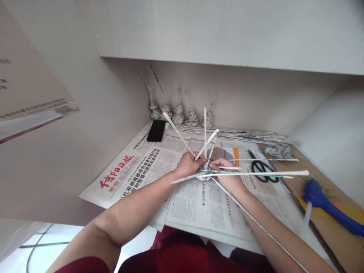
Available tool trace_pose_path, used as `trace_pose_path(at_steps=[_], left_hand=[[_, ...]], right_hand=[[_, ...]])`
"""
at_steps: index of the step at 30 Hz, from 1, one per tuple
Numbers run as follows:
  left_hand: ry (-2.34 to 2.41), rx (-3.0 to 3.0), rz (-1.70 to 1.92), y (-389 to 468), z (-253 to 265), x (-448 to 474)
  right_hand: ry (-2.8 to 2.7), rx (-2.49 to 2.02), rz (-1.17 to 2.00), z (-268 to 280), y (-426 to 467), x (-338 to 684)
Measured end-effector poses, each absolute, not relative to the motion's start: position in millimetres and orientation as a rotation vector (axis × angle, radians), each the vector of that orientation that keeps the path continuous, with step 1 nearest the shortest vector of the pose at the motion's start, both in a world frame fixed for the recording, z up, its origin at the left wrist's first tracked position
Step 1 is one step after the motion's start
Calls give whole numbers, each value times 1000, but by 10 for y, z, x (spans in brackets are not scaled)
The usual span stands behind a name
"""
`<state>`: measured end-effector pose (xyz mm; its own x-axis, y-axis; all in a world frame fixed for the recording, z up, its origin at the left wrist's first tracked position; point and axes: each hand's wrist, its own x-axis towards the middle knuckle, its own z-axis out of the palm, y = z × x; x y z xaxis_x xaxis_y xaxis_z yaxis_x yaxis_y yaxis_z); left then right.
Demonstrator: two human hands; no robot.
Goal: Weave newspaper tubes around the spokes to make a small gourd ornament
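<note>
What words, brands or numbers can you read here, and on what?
"信阳日报": large red print on the newspaper.
"举措推进农业农村现代化": black headline, same newspaper.
"智慧创造更加美好生活": next headline line, same newspaper.
Too small or blurred: remaining newsprint, rolled paper sticks, sheet on the left wall.
No other brand or number is readable.

Shadowed wall [253, 102] beneath white panel [227, 34]
</note>
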<state>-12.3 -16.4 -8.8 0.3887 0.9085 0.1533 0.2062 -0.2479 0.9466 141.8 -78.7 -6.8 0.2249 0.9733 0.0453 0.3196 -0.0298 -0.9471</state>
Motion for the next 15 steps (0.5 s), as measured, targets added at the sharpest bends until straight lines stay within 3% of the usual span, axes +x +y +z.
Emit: trace_pose_path(at_steps=[4,10,15], left_hand=[[999,1611,1011,-172,-93,-93],[959,1572,1046,-144,-70,-100],[934,1573,1044,-176,-48,-88]], right_hand=[[-1230,-1569,817,-9,-788,1397],[-969,-1345,1162,-51,-745,1390],[-970,-1252,1188,-90,-731,1399]])
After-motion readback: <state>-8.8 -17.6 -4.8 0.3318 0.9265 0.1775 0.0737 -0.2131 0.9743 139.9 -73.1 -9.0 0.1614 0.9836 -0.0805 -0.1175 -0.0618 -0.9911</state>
